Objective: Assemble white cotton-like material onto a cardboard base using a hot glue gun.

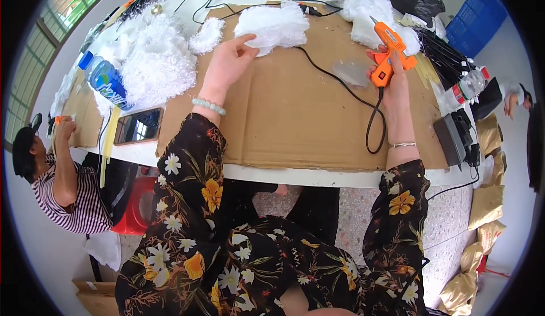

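Observation:
An orange hot glue gun [390,55] is gripped in my right hand [396,80], its nozzle tipped up and to the left. From its handle a black cord loops down onto the cardboard. My left hand [231,60] reaches to the near left edge of a pile of white, lacy, fluffy pieces [272,26]; its thumb and forefinger are apart at that edge. Whether a piece lies between those fingers is hard to make out. Under both hands spreads a brown cardboard sheet [301,111]. A small translucent sheet [351,73] lies left of the glue gun.
White shreds [159,60], a blue-labelled bottle [105,80] and a phone [138,126] sit at left. At right are black thin strips [443,52], a red-capped bottle [468,86] and a dark grey box [451,137]. A person in stripes [71,197] sits at the left.

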Demonstrator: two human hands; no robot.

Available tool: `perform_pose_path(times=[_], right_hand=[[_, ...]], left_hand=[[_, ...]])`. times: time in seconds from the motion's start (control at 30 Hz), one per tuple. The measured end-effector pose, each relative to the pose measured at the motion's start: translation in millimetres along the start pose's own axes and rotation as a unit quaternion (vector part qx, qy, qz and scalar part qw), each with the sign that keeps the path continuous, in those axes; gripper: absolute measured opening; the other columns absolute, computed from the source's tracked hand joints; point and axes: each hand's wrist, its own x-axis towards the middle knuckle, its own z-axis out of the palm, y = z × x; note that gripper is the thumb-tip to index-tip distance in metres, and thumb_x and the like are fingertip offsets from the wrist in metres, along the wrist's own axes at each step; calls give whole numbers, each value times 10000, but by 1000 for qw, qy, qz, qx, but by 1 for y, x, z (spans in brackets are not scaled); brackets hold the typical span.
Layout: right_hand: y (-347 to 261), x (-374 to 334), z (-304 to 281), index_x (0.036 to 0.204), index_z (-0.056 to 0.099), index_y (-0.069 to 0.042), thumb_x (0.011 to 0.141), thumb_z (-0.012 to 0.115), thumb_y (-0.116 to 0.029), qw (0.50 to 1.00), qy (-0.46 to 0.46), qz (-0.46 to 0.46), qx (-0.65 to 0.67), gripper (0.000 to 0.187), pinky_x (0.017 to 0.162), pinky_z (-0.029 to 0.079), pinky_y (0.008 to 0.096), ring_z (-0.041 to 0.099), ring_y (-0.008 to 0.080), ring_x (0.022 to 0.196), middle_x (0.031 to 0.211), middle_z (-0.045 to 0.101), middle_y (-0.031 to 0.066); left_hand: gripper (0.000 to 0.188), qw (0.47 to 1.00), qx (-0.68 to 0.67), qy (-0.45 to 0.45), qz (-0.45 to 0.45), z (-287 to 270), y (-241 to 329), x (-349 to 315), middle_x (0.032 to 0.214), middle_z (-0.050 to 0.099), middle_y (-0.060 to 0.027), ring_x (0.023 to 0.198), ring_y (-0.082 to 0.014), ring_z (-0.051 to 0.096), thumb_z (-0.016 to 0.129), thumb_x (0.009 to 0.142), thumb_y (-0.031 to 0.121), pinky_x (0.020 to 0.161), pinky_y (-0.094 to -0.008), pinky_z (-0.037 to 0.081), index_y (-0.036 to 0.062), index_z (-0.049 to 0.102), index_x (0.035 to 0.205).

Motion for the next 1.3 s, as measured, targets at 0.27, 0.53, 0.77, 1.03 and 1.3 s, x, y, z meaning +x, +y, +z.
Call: perform_pose_path(times=[0.27,0.53,0.77,1.03,1.3], right_hand=[[2,2,-8,1097,535,-48,942,471,-357,1000,1,-2,26,351,629,526,325,580,148,640,976,642,169],[2,0,-5,1118,532,-31,942,470,-321,1000,11,4,27,345,610,513,308,560,143,614,987,628,183],[3,4,-14,1133,525,-38,950,446,-357,1000,20,-4,14,376,634,525,321,576,157,631,1014,624,191],[-2,14,-20,1151,498,-74,972,343,-415,994,55,-23,93,415,680,523,330,571,167,714,1072,606,191],[1,17,-44,1066,516,-40,955,414,-359,967,131,-31,216,353,665,516,337,572,194,710,1051,592,213]], left_hand=[[766,886,-302,343,-74,-34,-6,3,992,621,-135,697,-193,638,578,840,95,637,-290,503,90,109,1446],[857,797,-475,364,-78,-36,-5,-3,1272,435,-224,725,-310,632,574,873,203,650,-371,519,159,-60,1448],[555,869,-415,257,-72,-19,2,5,994,620,-175,678,-226,636,558,895,248,640,-308,522,-17,344,1333],[191,982,-139,121,33,27,39,-15,650,598,-36,592,-89,553,534,907,158,568,-227,431,-6,626,872],[177,977,9,-23,211,88,65,-1,798,641,-141,755,-268,617,569,847,154,667,-352,487,31,655,942]])
